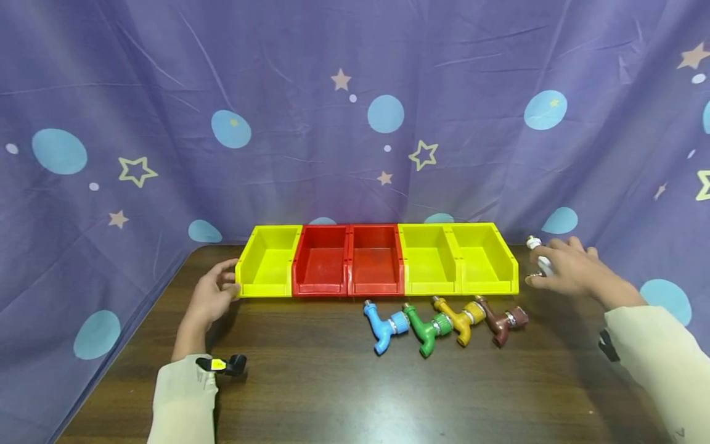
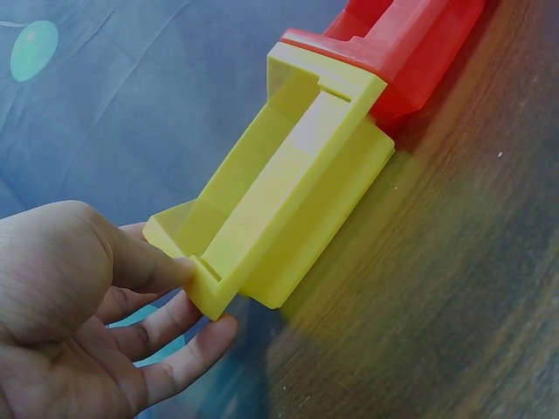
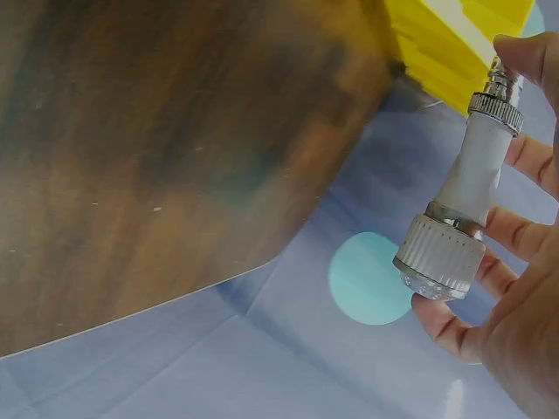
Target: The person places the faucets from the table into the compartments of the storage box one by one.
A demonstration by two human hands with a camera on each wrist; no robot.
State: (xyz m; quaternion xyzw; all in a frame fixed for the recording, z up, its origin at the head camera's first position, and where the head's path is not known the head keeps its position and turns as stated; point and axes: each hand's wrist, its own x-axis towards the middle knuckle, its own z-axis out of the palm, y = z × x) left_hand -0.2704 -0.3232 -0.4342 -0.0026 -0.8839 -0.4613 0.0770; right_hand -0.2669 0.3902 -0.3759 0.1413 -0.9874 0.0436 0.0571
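My left hand pinches the outer front corner of the leftmost yellow bin, thumb on its front lip and fingers at its side, as the left wrist view shows. To the right of the bin row, my right hand holds a white tap. The right wrist view shows the thumb at the tap's threaded metal end and fingers along its body, one at the ribbed knob. In front of the bins lie a blue tap, a green tap, a yellow tap and a brown tap.
Two red bins and two more yellow bins continue the row, side by side. All stand at the back of the dark wooden table. Behind them hangs a purple curtain with stars and blue dots.
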